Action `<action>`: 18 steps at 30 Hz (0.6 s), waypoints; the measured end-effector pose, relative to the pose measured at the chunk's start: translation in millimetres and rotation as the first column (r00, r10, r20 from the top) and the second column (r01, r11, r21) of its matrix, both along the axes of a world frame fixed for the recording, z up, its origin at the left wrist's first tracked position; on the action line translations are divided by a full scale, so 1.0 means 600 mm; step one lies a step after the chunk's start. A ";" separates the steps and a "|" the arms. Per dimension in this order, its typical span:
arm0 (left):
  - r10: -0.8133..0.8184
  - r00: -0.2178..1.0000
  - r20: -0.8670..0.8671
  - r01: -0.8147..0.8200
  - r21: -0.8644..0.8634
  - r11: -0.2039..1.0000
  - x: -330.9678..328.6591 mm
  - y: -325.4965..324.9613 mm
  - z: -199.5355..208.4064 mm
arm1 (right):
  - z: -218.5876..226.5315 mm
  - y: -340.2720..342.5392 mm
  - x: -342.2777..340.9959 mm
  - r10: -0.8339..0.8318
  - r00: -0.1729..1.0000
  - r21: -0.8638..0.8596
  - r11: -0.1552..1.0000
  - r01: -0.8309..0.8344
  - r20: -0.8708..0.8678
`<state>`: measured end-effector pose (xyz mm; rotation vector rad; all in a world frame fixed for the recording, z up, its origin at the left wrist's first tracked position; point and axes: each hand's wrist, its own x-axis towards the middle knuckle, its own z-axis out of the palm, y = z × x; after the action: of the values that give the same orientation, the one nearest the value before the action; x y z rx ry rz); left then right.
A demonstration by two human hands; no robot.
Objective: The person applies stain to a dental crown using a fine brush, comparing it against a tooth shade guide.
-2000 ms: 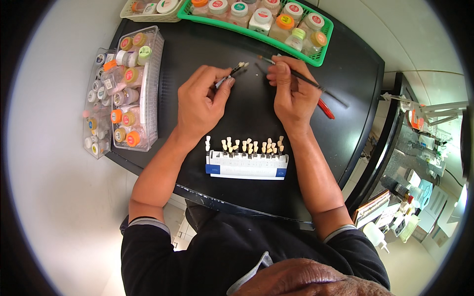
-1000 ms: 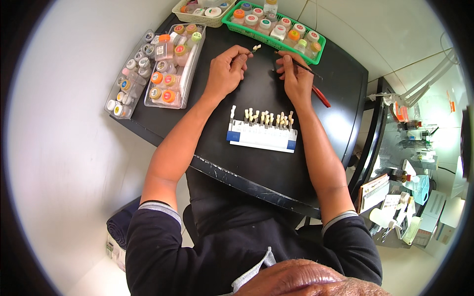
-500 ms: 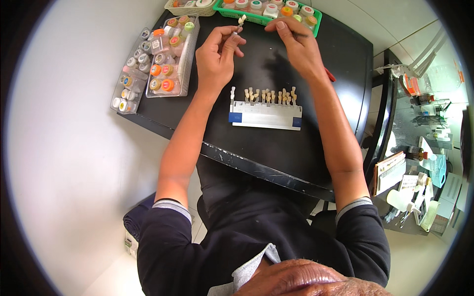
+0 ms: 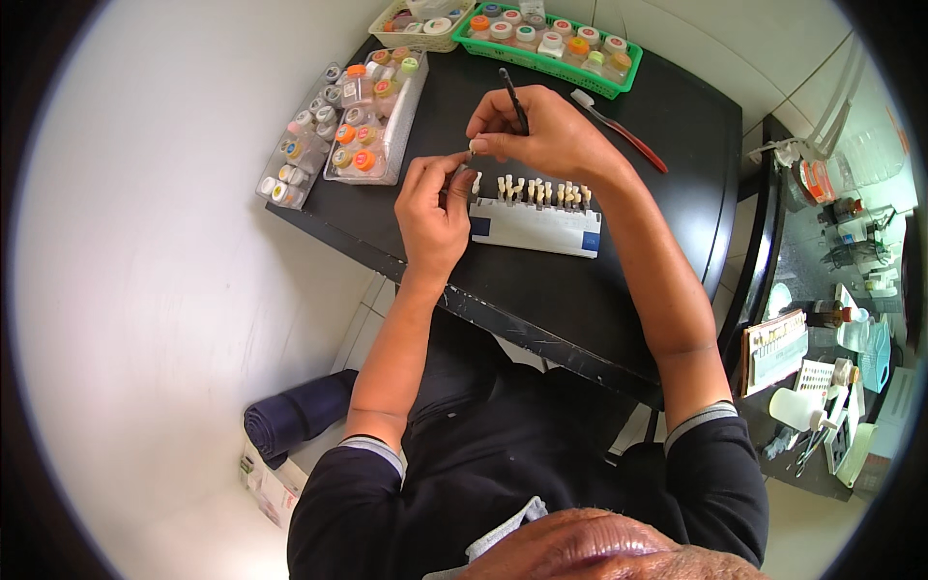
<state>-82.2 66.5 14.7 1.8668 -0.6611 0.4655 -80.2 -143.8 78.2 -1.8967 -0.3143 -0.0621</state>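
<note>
A white tooth shade guide (image 4: 536, 233) with blue ends lies on the black table (image 4: 677, 222), a row of tooth-shaped tabs standing along its far edge. Just left of it, my left hand (image 4: 435, 213) is closed, thumb against fingers, on a small tooth-shaped shade tab (image 4: 472, 153). My right hand (image 4: 546, 130) reaches over from the right, its thumb and fingertips meeting the tab. A slim black pen-like stick (image 4: 514, 101) is gripped in that same hand; its lower end is hidden behind the fingers.
A toothbrush (image 4: 628, 137) with a red handle lies right of my right hand. Clear trays (image 4: 391, 150) of small capped jars stand at left, a green basket (image 4: 580, 79) of jars and a cream basket (image 4: 440, 43) at the back. A cluttered side counter (image 4: 788, 464) is at right.
Both hands have come nearer and together; the left brought the shade tab down beside the guide, and the right moved left to it. The toothbrush is now uncovered. The whole view has shifted slightly.
</note>
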 end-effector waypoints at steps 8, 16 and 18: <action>0.054 0.997 -0.049 -0.040 0.254 0.966 -0.038 0.051 -0.016 | -0.015 -0.012 0.003 -0.073 0.997 -0.101 0.992 0.076 0.028; 0.031 0.991 -0.130 0.010 0.303 0.953 -0.044 0.067 -0.054 | -0.032 -0.028 0.013 -0.075 0.987 -0.193 0.980 0.047 -0.140; 0.009 0.991 -0.136 0.037 0.331 0.943 -0.048 0.064 -0.047 | -0.042 -0.032 0.018 -0.060 0.989 -0.197 0.980 0.033 -0.133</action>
<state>-111.1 105.0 -13.6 2.1894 -0.6929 0.2220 -69.3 -163.0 52.9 -2.0903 -0.1864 0.0707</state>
